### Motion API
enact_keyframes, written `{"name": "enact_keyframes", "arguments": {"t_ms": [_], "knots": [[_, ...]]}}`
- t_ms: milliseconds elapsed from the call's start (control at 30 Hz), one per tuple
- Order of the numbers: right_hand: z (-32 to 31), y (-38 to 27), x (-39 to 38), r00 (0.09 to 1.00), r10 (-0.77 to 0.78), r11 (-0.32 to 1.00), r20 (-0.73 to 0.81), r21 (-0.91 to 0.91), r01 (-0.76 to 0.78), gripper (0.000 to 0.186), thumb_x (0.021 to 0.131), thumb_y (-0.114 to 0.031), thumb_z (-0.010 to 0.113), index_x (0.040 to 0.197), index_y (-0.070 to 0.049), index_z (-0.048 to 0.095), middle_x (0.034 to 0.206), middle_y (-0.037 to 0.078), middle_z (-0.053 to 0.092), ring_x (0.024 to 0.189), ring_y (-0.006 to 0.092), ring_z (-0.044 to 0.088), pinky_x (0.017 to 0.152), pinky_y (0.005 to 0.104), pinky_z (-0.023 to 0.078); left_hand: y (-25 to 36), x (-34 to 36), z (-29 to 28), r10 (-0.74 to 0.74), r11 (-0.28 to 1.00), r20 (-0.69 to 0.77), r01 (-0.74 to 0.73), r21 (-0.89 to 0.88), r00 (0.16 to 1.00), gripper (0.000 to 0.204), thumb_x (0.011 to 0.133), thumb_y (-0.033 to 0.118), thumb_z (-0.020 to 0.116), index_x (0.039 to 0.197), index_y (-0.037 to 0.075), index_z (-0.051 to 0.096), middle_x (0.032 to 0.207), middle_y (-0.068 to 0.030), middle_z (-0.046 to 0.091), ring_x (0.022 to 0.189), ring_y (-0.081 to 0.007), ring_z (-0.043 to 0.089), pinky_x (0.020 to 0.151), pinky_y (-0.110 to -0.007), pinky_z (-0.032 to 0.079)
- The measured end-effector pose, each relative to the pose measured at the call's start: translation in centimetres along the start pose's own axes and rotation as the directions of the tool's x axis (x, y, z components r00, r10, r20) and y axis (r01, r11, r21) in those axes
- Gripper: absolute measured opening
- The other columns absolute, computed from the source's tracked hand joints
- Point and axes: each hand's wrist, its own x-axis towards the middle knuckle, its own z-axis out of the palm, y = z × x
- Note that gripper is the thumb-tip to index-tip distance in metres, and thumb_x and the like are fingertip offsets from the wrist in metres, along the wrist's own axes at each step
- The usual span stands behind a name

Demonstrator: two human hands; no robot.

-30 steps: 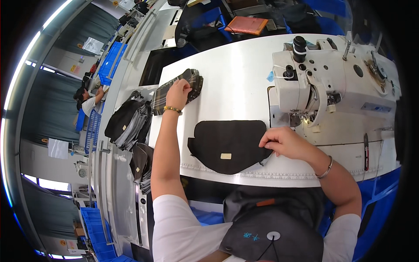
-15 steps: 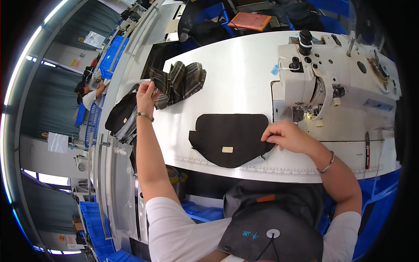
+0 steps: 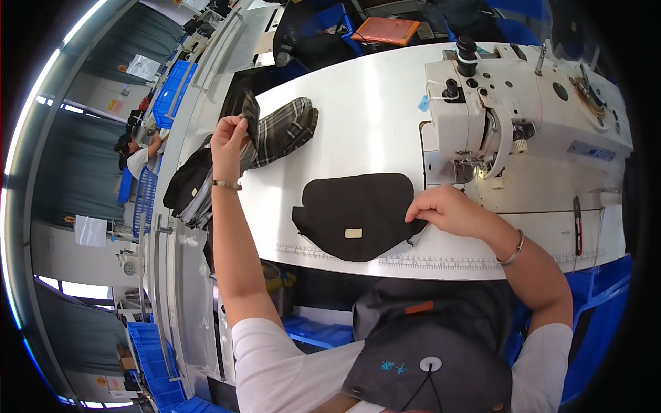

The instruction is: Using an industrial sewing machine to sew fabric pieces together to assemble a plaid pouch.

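Between the thumb and fingers of my left hand is the raised edge of a plaid fabric piece, dark with pale stripes, at the table's left. The rest of the plaid cloth lies folded on the white tabletop. Flat in front of me lies a black fabric panel with rounded corners and a small cream label near its lower edge. My right hand pinches this panel's right edge. Left of my left wrist sits a pile of black and grey fabric pieces.
A white sewing machine stands at the table's right. A ruler strip runs along the near edge, and a pair of thread snips lies at right. Blue bins and a co-worker are far left.
My left hand has lifted the edge of the plaid cloth, which now stands up and is less bunched. My right hand stays at the black panel's edge. The view has shifted slightly.
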Motion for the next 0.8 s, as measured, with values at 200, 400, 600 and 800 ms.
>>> {"name": "enact_keyframes", "arguments": {"t_ms": [200, 400, 600, 800], "knots": [[-0.3, -0.8, -1.1, 0.913, -0.205, 0.978, 0.353, 0.039, 0.205, 0.02, 0.085, 0.006, 0.061, 0.095, -0.003, 0.075, 0.089, 0.008, 0.074, 0.08, 0.0209, 0.069, 0.074, 0.0301, 0.053, 0.0, -5.9, 8.4, -0.071, 0.991, 0.35, 0.025, 0.135, 0.934, 0.007, 0.096, 0.007, 0.068, 0.095, 0.008, 0.061, 0.109, -0.0007, 0.069, 0.082, -0.0032, 0.058, 0.068, -0.019, 0.047], [-0.9, -2.8, -1.7, 0.767, -0.252, 0.953, 0.59, 0.287, 0.092, 0.03, 0.081, 0.01, 0.059, 0.099, -0.005, 0.078, 0.089, 0.009, 0.073, 0.078, 0.021, 0.068, 0.071, 0.0297, 0.051, -3.3, -14.7, 15.9, -0.297, 0.942, 0.719, 0.315, 0.114, 0.628, 0.01, 0.097, 0.01, 0.068, 0.1, 0.007, 0.059, 0.124, -0.0059, 0.064, 0.097, -0.0069, 0.061, 0.077, -0.024, 0.053], [-1.9, -3.0, -1.8, 0.862, -0.262, 0.927, 0.434, 0.362, 0.1, 0.032, 0.085, 0.011, 0.054, 0.1, -0.004, 0.079, 0.093, 0.006, 0.076, 0.077, 0.0106, 0.067, 0.069, 0.0243, 0.054, -0.6, -17.0, 16.5, -0.172, 0.763, 0.91, 0.635, -0.12, 0.378, 0.077, 0.103, 0.064, 0.034, 0.141, -0.001, 0.048, 0.141, -0.0124, 0.054, 0.126, -0.0195, 0.054, 0.102, -0.034, 0.047], [-1.9, -2.1, -1.2, 0.938, -0.088, 0.923, 0.335, 0.382, -0.05, 0.02, 0.094, 0.002, 0.059, 0.103, -0.001, 0.076, 0.094, 0.003, 0.075, 0.075, 0.0068, 0.064, 0.068, 0.0223, 0.054, 4.4, -14.9, 11.1, -0.453, 0.874, 0.833, 0.345, 0.343, 0.319, 0.031, 0.087, 0.007, 0.078, 0.114, -0.006, 0.068, 0.101, -0.0018, 0.071, 0.093, -0.0067, 0.06, 0.084, -0.023, 0.05]]}}
